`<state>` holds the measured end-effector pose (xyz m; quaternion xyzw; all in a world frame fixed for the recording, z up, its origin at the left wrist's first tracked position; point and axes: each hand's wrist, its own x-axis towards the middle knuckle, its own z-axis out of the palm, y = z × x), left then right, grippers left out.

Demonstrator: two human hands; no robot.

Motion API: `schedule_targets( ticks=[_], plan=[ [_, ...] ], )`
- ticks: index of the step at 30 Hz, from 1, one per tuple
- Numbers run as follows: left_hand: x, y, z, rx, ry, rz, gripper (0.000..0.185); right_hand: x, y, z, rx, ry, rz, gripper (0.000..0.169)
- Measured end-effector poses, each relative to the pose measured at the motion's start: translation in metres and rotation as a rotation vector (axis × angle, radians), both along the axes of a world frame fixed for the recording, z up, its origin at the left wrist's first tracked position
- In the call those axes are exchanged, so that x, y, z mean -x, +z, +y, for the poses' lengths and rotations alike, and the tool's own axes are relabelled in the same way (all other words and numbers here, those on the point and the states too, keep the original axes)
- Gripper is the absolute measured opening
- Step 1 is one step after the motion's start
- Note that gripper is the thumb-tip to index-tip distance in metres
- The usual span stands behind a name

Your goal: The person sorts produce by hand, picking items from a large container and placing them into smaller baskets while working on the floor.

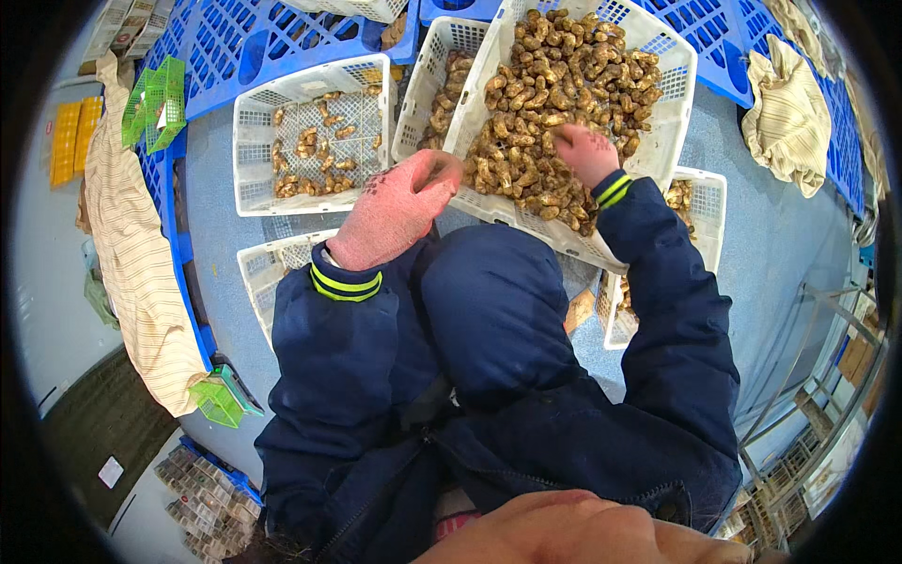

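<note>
A large white plastic crate (663, 130) stands before me, tilted in view and heaped with stubby brown mushrooms (557, 67). My right hand (588, 154), in a pink knit glove, reaches into the heap. Its fingertips are down among the mushrooms, so its grip is hidden. Also gloved in pink, my left hand (398, 204) hovers by the near left wall of this crate, fingers curled towards the thumb. Whether anything is inside that curl cannot be seen. Left of it, a second white crate (246, 141) has a thin scatter of mushrooms (308, 141) on its lattice bottom.
A narrower white crate (423, 70) of mushrooms sits between those two. More white crates (282, 250) flank my knees, with others (708, 211) at right. Blue plastic pallets (232, 42) border the floor. Green baskets (165, 106), striped cloth (134, 233) and a metal frame (838, 409) stand around.
</note>
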<state>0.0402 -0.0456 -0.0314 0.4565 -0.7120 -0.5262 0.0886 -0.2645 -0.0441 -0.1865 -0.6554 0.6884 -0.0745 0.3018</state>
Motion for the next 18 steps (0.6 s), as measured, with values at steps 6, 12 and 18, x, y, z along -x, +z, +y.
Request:
schedule_targets(
  ticks=[6, 12, 18],
  plan=[
    [0.007, 0.001, -0.003, 0.076, -0.007, 0.018, 0.030, -0.019, -0.053, -0.068, 0.371, 0.238, 0.428, 0.030],
    [0.005, -0.001, 0.001, -0.102, 0.114, 0.053, 0.030, 0.000, -0.055, -0.054, 0.225, -0.323, -0.538, 0.039],
    [0.002, 0.004, 0.002, 0.100, -0.001, 0.057, 0.029, 0.002, -0.011, -0.013, 0.246, -0.121, -0.969, 0.036]
  ],
)
